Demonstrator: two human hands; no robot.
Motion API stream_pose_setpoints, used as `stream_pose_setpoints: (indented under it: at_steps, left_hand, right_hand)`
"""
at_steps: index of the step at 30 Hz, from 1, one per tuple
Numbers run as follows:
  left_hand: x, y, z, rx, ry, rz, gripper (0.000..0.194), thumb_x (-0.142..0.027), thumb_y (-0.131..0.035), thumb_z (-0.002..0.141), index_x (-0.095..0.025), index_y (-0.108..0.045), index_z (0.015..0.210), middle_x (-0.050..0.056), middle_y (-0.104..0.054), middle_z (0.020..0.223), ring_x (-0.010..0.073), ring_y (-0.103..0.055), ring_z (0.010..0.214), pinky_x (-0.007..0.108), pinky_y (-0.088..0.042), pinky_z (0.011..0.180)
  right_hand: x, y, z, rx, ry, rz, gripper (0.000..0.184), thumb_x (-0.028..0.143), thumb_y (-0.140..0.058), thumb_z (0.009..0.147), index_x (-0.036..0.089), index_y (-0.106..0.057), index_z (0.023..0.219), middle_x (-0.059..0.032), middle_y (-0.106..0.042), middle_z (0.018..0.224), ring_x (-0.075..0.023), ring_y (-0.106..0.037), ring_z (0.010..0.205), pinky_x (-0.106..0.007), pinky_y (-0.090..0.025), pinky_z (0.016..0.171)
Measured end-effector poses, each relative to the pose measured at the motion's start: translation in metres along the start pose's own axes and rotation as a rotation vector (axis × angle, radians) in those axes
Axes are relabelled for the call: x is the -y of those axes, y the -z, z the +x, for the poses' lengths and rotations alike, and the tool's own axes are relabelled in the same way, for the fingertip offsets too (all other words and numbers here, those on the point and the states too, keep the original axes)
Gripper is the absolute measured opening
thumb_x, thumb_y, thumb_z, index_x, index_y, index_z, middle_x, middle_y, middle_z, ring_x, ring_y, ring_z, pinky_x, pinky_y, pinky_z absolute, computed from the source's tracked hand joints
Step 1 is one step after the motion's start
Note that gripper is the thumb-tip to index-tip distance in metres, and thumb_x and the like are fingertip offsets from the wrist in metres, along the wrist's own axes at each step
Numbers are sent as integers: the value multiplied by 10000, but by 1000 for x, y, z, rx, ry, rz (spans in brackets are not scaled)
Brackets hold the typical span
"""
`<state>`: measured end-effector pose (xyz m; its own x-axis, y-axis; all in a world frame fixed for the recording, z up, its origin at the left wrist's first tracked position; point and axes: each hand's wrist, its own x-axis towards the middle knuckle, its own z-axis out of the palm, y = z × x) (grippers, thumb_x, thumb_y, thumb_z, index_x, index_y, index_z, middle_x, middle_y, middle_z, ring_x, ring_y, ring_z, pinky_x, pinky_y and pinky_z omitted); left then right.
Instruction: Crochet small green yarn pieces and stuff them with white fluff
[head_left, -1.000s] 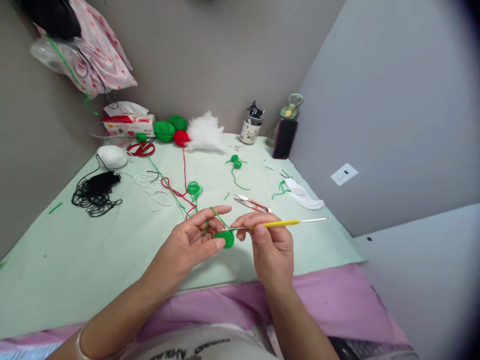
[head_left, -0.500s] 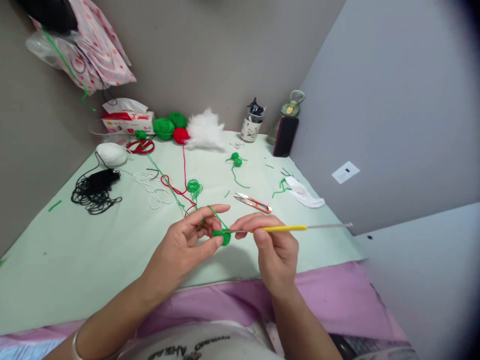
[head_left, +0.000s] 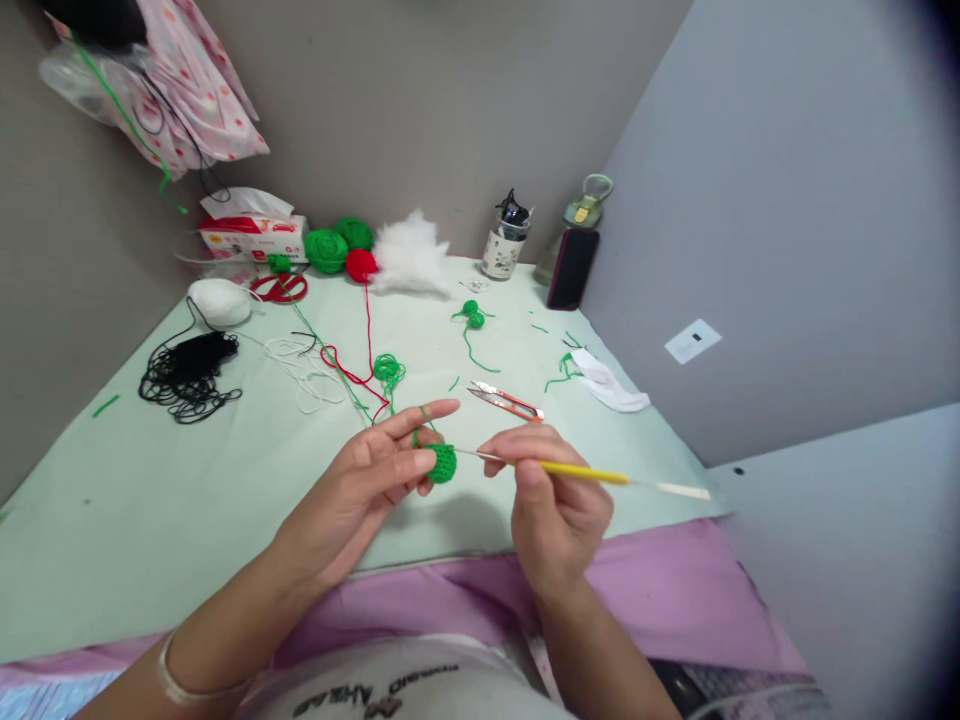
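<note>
A small round green crochet piece [head_left: 443, 464] is pinched between the thumb and fingers of my left hand [head_left: 375, 480]. Green yarn runs over the stretched index finger of that hand. My right hand [head_left: 559, 490] grips a crochet hook [head_left: 585, 472] by its yellow handle, like a pencil. The hook's thin metal shaft points left, and its tip is at the upper edge of the green piece. Just beyond the hands lie thread snips [head_left: 506, 402] with orange handles. A loose tangle of green yarn [head_left: 388, 370] rests behind my left hand.
Along the back stand a tissue box [head_left: 255, 238], green yarn balls [head_left: 325, 251], a red yarn ball [head_left: 361, 265], white stuffing [head_left: 411, 255], a jar [head_left: 503, 250] and a phone [head_left: 573, 270] against a bottle [head_left: 589, 205]. Black yarn [head_left: 191, 375] and red scissors [head_left: 279, 289] lie left.
My right hand has moved slightly right and down, and the hook now slants down to the right. My left hand has turned the green piece, so more of its rounded side shows.
</note>
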<state>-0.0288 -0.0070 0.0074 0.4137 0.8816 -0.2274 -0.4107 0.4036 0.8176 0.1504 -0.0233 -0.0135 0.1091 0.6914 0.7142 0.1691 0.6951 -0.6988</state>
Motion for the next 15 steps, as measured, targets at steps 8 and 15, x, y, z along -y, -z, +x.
stream_pose_setpoints:
  at_steps: [8,15]
  left_hand:
    - [10,0,2,-23,-156,239,462,-357,-857,876,-367,-758,1328,18,-733,1083,194,-610,1051,321,-473,978]
    - [3,-1,4,33,-38,73,582,-287,-862,809,-304,-739,1378,20,-695,991,160,-592,918,288,-487,880]
  right_hand:
    - [-5,-6,2,95,-200,248,202,231,-628,1049,289,-817,1093,-46,-810,1006,-190,-743,951,-344,-613,816]
    - [-10,-1,5,30,-374,438,165,320,-661,1038,281,-817,1000,-22,-776,914,-147,-707,777,-299,-579,717]
